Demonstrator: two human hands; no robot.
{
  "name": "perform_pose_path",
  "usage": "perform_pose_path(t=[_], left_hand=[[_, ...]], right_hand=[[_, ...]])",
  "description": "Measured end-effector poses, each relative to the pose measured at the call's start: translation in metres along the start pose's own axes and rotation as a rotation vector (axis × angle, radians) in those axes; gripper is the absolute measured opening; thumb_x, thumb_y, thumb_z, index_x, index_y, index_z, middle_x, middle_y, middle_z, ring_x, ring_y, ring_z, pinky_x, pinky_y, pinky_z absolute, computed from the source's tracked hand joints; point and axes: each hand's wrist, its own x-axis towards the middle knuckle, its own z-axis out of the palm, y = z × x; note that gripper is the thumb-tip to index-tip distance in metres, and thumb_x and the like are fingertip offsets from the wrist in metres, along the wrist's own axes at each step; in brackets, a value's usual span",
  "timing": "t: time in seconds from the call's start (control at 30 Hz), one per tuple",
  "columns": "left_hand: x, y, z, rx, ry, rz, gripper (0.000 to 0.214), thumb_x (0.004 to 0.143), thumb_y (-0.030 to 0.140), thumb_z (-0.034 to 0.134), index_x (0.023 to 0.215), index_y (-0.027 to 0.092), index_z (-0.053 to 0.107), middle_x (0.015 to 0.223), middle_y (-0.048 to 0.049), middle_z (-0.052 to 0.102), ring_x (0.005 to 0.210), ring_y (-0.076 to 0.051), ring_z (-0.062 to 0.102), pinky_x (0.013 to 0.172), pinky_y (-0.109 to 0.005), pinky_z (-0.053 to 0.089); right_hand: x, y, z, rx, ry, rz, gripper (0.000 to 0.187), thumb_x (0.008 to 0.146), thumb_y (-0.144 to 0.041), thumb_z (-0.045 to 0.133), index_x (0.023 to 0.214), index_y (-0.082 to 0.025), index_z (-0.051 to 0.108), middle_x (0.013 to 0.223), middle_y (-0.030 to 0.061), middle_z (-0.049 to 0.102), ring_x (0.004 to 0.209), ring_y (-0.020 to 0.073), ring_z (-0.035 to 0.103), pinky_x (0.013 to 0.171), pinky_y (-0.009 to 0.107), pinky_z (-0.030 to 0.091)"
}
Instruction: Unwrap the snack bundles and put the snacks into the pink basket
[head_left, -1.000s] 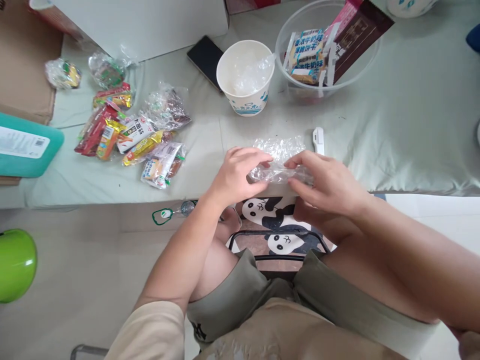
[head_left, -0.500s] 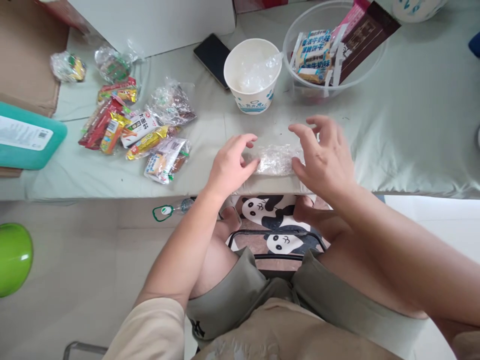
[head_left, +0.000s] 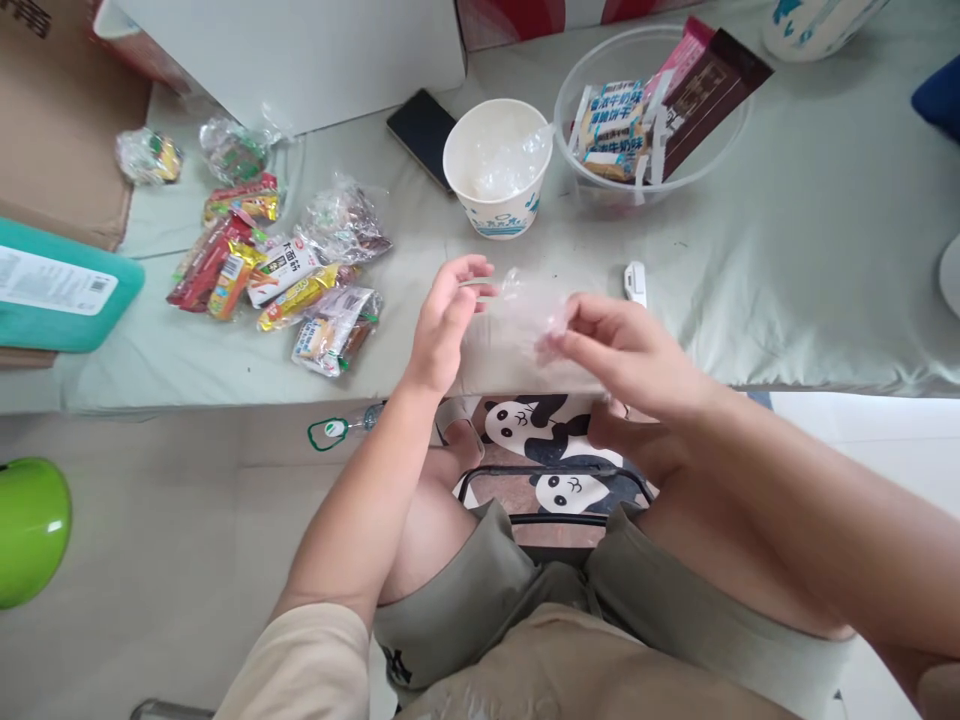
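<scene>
Plastic: clear, crinkly piece (head_left: 529, 315), kinda blurry, up between the two hands near the table's (head_left: 817, 290) front edge
Right hand (head_left: 634, 350): thumb and fingers pinched together on the plastic's near right part
Left hand (head_left: 442, 330): fingers loosely curved with gaps between them, right beside the plastic's other end; honestly can't tell if they're touching it
White tool (head_left: 636, 284): little thing lying on the cloth just past the right hand's knuckles
Cup (head_left: 499, 215): upright beyond the hands, more clear plastic (head_left: 502, 160) stuffed inside
Tub (head_left: 720, 145): see-through, beside the cup, packs (head_left: 615, 125) in it, a dark one (head_left: 716, 105) poking over the rim
Phone (head_left: 421, 135): flat, just left of the cup
Snacks (head_left: 289, 275): wrapped pile off to the left
</scene>
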Motion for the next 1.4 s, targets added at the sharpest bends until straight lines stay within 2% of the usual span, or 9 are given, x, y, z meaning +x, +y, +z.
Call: perform_pose_path(t=[0.07,0.17,0.4,0.53,0.83,0.97,1.13,1.23,1.4], left_hand=[[-0.001,0.007,0.006,-0.256,-0.16,-0.169,0.076,0.076,0.086,0.065,0.118,0.023,0.067,0.129,-0.0111,0.069,0.114,-0.027,0.07,0.092,-0.037,0.058],[-0.002,0.016,0.018,-0.333,-0.294,-0.338,0.067,0.07,0.072,0.083,0.112,0.022,0.071,0.111,-0.008,0.075,0.097,-0.023,0.073,0.082,-0.033,0.059],[0.002,0.011,0.022,-0.166,0.063,-0.296,0.043,0.063,0.033,0.096,0.088,0.021,0.063,0.08,0.0034,0.072,0.066,-0.009,0.064,0.06,-0.02,0.05],[0.001,0.017,0.015,-0.313,0.038,-0.395,0.057,0.06,0.034,0.096,0.103,0.024,0.061,0.081,0.0042,0.073,0.062,-0.01,0.065,0.055,-0.021,0.051],[0.008,0.033,0.003,-0.359,-0.063,-0.518,0.031,0.071,0.035,0.083,0.091,0.024,0.062,0.048,0.0101,0.056,0.033,-0.011,0.053,0.03,-0.019,0.038],[0.012,0.036,-0.001,-0.4,-0.108,-0.517,0.027,0.071,0.042,0.076,0.081,0.022,0.059,0.054,0.0061,0.058,0.042,-0.014,0.063,0.036,-0.021,0.045],[0.009,0.028,-0.003,-0.269,-0.037,-0.466,0.037,0.074,0.05,0.075,0.074,0.02,0.053,0.066,0.0043,0.057,0.056,-0.009,0.059,0.054,-0.022,0.054],[0.004,0.023,-0.003,-0.133,0.044,-0.334,0.034,0.067,0.022,0.08,0.075,0.02,0.048,0.072,0.0068,0.054,0.059,-0.004,0.053,0.057,-0.017,0.047],[0.001,0.021,-0.007,-0.086,0.187,-0.164,0.024,0.067,0.004,0.063,0.078,0.02,0.049,0.078,0.0054,0.055,0.063,-0.004,0.05,0.061,-0.017,0.042]], right_hand=[[0.003,-0.005,0.003,0.382,0.028,0.081,0.02,0.095,-0.043,0.059,0.092,-0.023,0.061,0.081,0.0006,0.066,0.073,0.0153,0.061,0.069,0.03,0.048],[0.007,-0.004,0.01,0.464,0.146,0.192,0.02,0.094,-0.042,0.061,0.09,-0.022,0.061,0.077,-0.0015,0.061,0.068,0.0122,0.055,0.065,0.027,0.044],[0.014,0.012,0.011,0.164,-0.005,0.156,0.025,0.088,-0.041,0.067,0.102,-0.021,0.06,0.053,-0.0087,0.049,0.049,0.009,0.04,0.052,0.026,0.031],[0.023,0.016,0.014,0.242,-0.028,0.113,0.014,0.089,-0.034,0.06,0.097,-0.023,0.057,0.051,-0.0098,0.045,0.046,0.0079,0.037,0.047,0.024,0.028],[0.036,0.006,0.017,0.607,0.024,0.132,0.013,0.081,-0.033,0.064,0.089,-0.024,0.061,0.057,-0.0074,0.055,0.047,0.0097,0.047,0.049,0.025,0.037],[0.039,0.009,0.013,0.622,0.08,0.179,0.013,0.079,-0.036,0.059,0.073,-0.023,0.06,0.054,-0.0041,0.05,0.048,0.0115,0.046,0.047,0.027,0.034],[0.041,0.006,0.016,0.228,0.18,0.101,0.036,0.087,-0.045,0.059,0.06,-0.022,0.053,0.055,-0.0019,0.047,0.054,0.0102,0.044,0.052,0.027,0.034],[0.043,0.004,0.024,0.173,0.154,0.147,0.024,0.075,-0.037,0.074,0.08,-0.023,0.055,0.065,-0.0048,0.053,0.053,0.0091,0.047,0.051,0.027,0.036],[0.048,0.009,0.037,0.412,0.059,0.237,0.063,0.067,-0.03,0.083,0.119,-0.027,0.048,0.08,-0.0056,0.061,0.063,0.0125,0.06,0.059,0.029,0.051]])
